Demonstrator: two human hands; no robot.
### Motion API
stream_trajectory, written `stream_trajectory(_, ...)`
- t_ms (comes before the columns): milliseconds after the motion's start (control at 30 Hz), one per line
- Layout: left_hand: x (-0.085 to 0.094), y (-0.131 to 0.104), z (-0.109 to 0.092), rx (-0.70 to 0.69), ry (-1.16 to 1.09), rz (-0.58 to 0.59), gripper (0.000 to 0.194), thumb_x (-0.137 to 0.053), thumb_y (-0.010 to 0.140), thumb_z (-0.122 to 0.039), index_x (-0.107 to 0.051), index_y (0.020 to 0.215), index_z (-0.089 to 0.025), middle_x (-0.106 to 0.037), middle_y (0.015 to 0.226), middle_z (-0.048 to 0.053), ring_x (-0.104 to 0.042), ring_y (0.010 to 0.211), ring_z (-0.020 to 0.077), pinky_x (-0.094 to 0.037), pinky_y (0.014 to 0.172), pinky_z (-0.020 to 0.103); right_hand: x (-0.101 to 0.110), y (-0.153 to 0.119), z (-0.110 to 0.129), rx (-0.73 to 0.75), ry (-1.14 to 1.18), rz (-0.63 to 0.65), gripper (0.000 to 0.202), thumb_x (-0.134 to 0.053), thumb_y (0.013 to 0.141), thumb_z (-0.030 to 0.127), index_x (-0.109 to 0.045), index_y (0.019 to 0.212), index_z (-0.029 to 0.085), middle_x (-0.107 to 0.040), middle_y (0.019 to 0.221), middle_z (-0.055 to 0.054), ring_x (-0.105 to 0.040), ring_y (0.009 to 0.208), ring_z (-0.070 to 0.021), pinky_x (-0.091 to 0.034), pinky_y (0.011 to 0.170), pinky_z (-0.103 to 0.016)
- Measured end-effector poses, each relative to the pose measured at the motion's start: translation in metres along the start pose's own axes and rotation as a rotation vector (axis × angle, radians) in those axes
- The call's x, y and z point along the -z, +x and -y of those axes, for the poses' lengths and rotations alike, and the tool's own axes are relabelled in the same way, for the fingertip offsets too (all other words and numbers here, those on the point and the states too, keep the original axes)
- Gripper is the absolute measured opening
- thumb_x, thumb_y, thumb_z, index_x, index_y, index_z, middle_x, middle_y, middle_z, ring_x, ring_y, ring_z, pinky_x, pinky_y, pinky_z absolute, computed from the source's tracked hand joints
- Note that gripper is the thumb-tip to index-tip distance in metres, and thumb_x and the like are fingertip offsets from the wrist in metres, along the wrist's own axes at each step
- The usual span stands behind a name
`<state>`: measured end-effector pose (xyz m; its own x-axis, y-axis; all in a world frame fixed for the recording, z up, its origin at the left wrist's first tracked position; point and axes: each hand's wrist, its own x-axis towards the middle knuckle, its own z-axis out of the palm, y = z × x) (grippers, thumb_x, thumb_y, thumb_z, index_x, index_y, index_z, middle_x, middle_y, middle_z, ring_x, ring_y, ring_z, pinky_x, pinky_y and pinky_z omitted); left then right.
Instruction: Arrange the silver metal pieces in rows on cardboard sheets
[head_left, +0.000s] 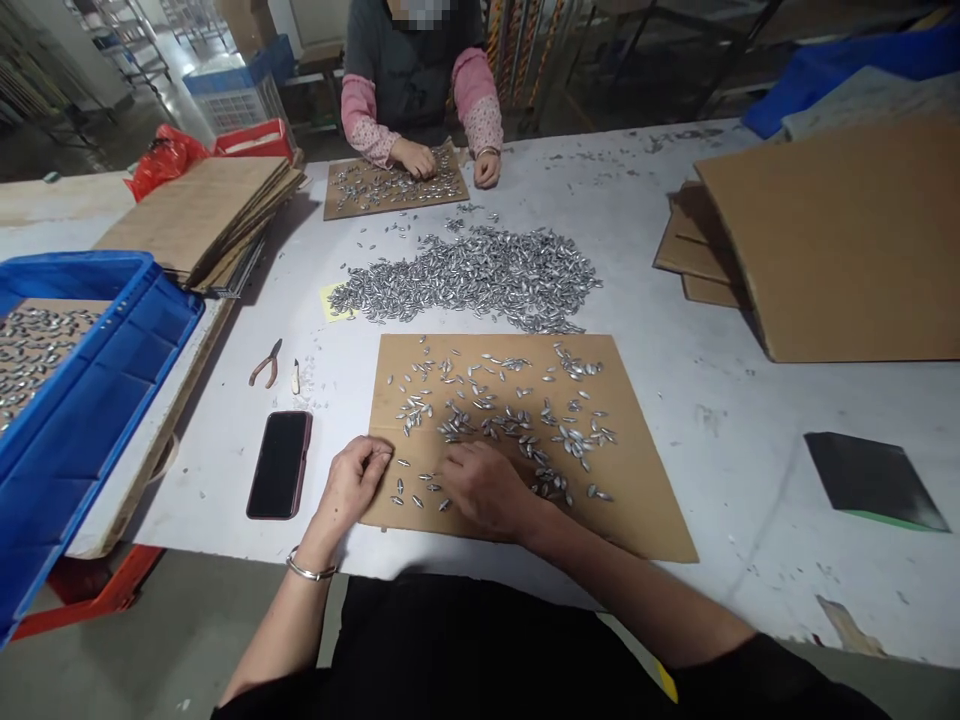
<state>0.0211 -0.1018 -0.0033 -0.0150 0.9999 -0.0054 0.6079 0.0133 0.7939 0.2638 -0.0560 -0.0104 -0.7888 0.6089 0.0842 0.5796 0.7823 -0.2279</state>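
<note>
Blue crate: the plastic one [161, 300] fills the left edge of the frame, with more silvery pieces inside.
Cardboard stack: flat sheets [202, 195], upper left.
Hand tools: pliers [271, 358] and a small white-handled tool [295, 380], side by side left of centre.
Phone: dark screen up [278, 465], lower left, near the left hand.
Left hand: at the work sheet's left edge [352, 482], thumb and fingers drawn in narrow. Can't tell if anything's pinched. I'd keep it light here, just enough to steady the board.
Co-worker: top centre, one hand [414, 158] over another piece-covered board [341, 200], the other [487, 170] on the table.
Big heap: spindle-shaped metal pieces [480, 275], upper middle, just beyond the work sheet.
Right hand: palm down [487, 490], fingers bent, low over the lower middle of the sheet. Fingertips are hidden, so no idea what they've got.
Work sheet: cardboard [637, 505], centre, with loose metal pieces [574, 440] — some spaced out, lots clumped. Fingertip touches from the side seem best; a dragging palm could scatter neighbours.
Right side: large cardboard [847, 240] upper right, dark flat sheet [874, 475] below it — both well apart from the hands.
</note>
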Motion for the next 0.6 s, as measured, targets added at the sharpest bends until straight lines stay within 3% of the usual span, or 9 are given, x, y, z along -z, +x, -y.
stream_trajectory(133, -0.007, 0.016, -0.006, -0.021, 0.083, -0.049, 0.014, -0.054, 0.096, -0.026, -0.066, 0.093, -0.021, -0.071, 0.097, 0.006, -0.065, 0.091, 0.0194, -0.049, 0.086, 0.032, 0.016, 0.038, -0.011, -0.099, -0.001, 0.046, 0.022, -0.047, 0.101, 0.017, -0.067, 0.092, 0.017, -0.066, 0.094, -0.009, -0.054, 0.084, -0.0202, -0.032, 0.075, -0.032)
stream_trajectory(267, -0.021, 0.036, -0.017, 0.011, 0.248, -0.009, 0.009, -0.06, 0.093, -0.027, -0.063, 0.087, -0.021, -0.068, 0.091, 0.006, -0.064, 0.087, 0.0206, -0.048, 0.083, 0.032, 0.018, 0.071, -0.016, -0.179, -0.013, 0.088, 0.021, -0.047, 0.103, 0.023, -0.067, 0.099, 0.017, -0.066, 0.102, -0.012, -0.057, 0.095, -0.0234, -0.035, 0.079, -0.032)
stream_trajectory(433, -0.032, 0.047, -0.029, 0.143, 0.438, 0.013, 0.012, -0.053, 0.092, -0.02, -0.062, 0.084, -0.02, -0.067, 0.089, 0.007, -0.064, 0.084, 0.0221, -0.046, 0.077, 0.033, 0.019, 0.079, -0.019, -0.177, -0.007, 0.116, 0.019, -0.051, 0.101, 0.026, -0.068, 0.103, 0.018, -0.066, 0.105, -0.012, -0.058, 0.098, -0.0239, -0.037, 0.081, -0.032)
stream_trajectory(600, -0.019, 0.047, -0.027, 0.111, 0.348, 0.079, 0.012, -0.054, 0.084, -0.013, -0.061, 0.078, -0.02, -0.067, 0.082, 0.004, -0.063, 0.078, 0.0189, -0.045, 0.075, 0.03, 0.022, 0.084, -0.023, -0.106, -0.008, 0.154, 0.024, -0.045, 0.102, 0.02, -0.07, 0.101, 0.018, -0.066, 0.104, -0.011, -0.058, 0.101, -0.0229, -0.037, 0.084, -0.032)
